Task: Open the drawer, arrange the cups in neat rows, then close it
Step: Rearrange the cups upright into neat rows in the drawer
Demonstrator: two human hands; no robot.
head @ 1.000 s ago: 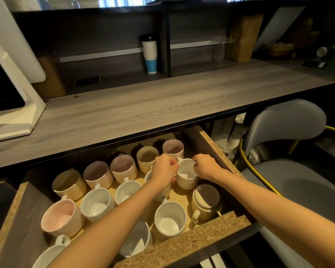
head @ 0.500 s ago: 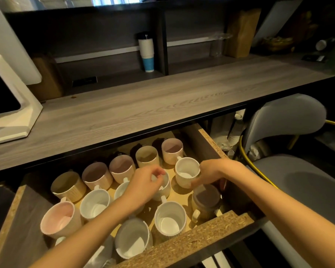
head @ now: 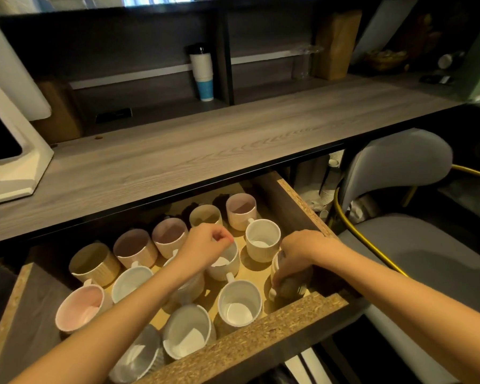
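drawer (head: 261,332): pulled out from under the table (head: 194,151), particle-board front edge at 6 o'clock.
cups (head: 175,275): all upright in the drawer, roughly three rows. Back row tan and pinkish ribbed, middle and front mostly white.
left hand (head: 205,245): over the middle row, fingers curled, thumb and fingertips pinching the rim of a white cup (head: 225,264).
right hand (head: 297,250): at 3 o'clock in the drawer, fingers wrapped down over the top of a brown cup (head: 286,286) just beside the right wall. Cup looks tilted, can't be sure.
pink cup (head: 79,307): pink inside, at 9 o'clock, front-left.
white cup, back right (head: 262,239): free, between both hands, handle towards 11 o'clock.
tumbler (head: 202,72): on the shelf at 12 o'clock, white body, blue base, dark lid.
chair (head: 405,239): grey, yellow frame, at 3 o'clock beside the drawer.
writing: no readable labels or brands on the cups or tumbler.
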